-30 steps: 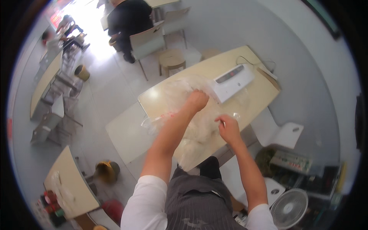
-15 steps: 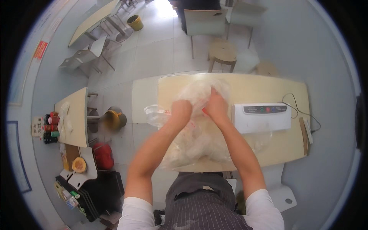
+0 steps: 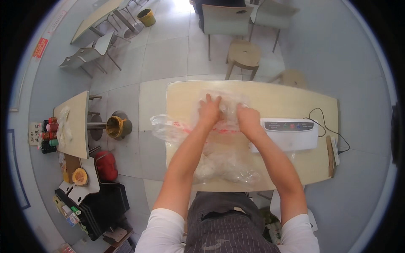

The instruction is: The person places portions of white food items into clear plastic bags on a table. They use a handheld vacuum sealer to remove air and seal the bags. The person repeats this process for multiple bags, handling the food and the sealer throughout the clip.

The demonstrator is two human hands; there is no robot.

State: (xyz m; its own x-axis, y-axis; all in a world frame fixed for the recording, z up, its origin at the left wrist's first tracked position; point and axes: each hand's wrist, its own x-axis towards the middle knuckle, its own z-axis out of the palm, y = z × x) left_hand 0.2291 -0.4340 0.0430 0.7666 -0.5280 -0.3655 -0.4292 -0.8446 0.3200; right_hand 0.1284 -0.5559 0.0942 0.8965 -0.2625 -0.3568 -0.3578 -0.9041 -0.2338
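A pile of clear plastic bags (image 3: 223,162) lies on the pale wooden table (image 3: 278,99) in front of me. My left hand (image 3: 209,110) rests palm down on the far part of the pile, fingers spread. My right hand (image 3: 247,118) presses on the plastic beside it, close to the left end of a white vacuum sealer (image 3: 289,133). One bag with red print (image 3: 168,127) hangs over the table's left edge. Whether either hand pinches the plastic is not visible.
The sealer's black cable (image 3: 327,122) runs to the table's right end. Two round stools (image 3: 244,54) and chairs (image 3: 223,19) stand beyond the table. To the left are a small table with bottles (image 3: 48,133), a pedestal base (image 3: 116,126) and a black cart (image 3: 95,198).
A second ago my hands were apart and the table appeared tilted. Since then my view has turned and both hands have come together on the far part of the plastic pile.
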